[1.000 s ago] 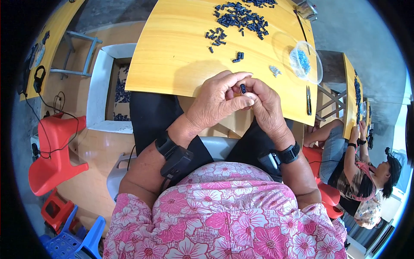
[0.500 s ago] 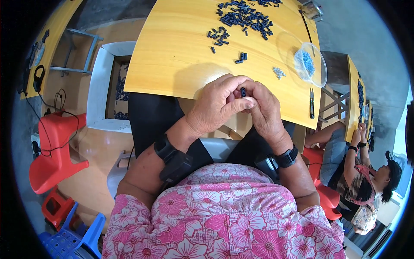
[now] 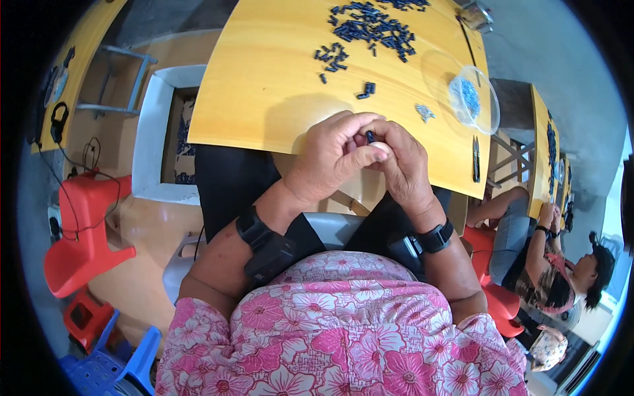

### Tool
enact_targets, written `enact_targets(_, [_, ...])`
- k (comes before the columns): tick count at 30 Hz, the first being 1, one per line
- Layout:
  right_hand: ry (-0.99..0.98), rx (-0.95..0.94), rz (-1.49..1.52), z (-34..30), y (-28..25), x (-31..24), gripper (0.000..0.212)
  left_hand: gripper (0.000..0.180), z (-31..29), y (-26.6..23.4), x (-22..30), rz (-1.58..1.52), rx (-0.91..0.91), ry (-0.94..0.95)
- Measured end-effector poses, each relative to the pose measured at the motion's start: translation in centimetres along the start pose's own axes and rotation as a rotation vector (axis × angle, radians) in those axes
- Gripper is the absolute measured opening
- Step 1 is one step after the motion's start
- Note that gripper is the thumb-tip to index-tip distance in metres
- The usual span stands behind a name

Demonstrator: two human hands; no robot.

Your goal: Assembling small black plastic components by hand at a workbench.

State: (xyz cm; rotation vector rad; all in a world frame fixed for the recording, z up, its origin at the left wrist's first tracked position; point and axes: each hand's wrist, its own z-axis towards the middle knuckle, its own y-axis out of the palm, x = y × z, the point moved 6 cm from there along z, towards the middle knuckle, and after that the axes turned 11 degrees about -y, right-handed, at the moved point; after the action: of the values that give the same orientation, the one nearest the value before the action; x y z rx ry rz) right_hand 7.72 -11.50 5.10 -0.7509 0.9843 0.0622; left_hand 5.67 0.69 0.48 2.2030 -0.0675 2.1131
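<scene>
At the table's near edge my left hand (image 3: 333,155) and my right hand (image 3: 404,162) meet. Between their closed fingers is a small black cylindrical part (image 3: 370,136), mostly covered by the fingertips. My left thumb presses across the front of it, beside the right fingers. Beyond my hands a few loose black parts (image 3: 366,90) lie on the yellow wooden table (image 3: 244,86). To the right are a little heap of small silvery pieces (image 3: 424,113) and a clear round tub (image 3: 490,109) with tiny blue pieces (image 3: 467,99) in it.
A large pile of black parts (image 3: 376,30) covers the far table, with a smaller cluster (image 3: 331,57) nearer. Black tweezers (image 3: 476,160) lie by the right edge. A metal container (image 3: 477,17) stands far right. Another person (image 3: 555,270) sits at a table on the right; red chairs (image 3: 86,231) stand left.
The black part has tilted slightly and sits deeper between my fingers. Both hands stay nearly in place. At the right, the other person's hands have lowered a little.
</scene>
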Motion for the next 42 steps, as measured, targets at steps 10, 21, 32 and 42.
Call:
enact_targets(10, [0.121, 0.516, -0.163, -8.0, -12.6, 0.3, 0.021, 0.038, -1.5, 0.5, 1.3, 0.145, 0.066, 0.213])
enact_targets(21, [0.533, 0.888, -0.18, -26.5, -19.6, 9.7, 0.024, 0.021, -4.7, 3.1, 2.9, 0.424, 0.136, 0.418])
enact_targets(32, [0.525, 1.067, -0.006, -28.7, -18.8, 13.8, 0.031, 0.016, -3.3, 4.2, 4.9, 0.395, 0.12, 0.474])
enact_targets(42, [0.126, 0.573, -0.195, -12.9, -14.0, 2.9, 0.016, 0.017, 0.1, 5.3, 6.7, 0.316, 0.101, 0.583])
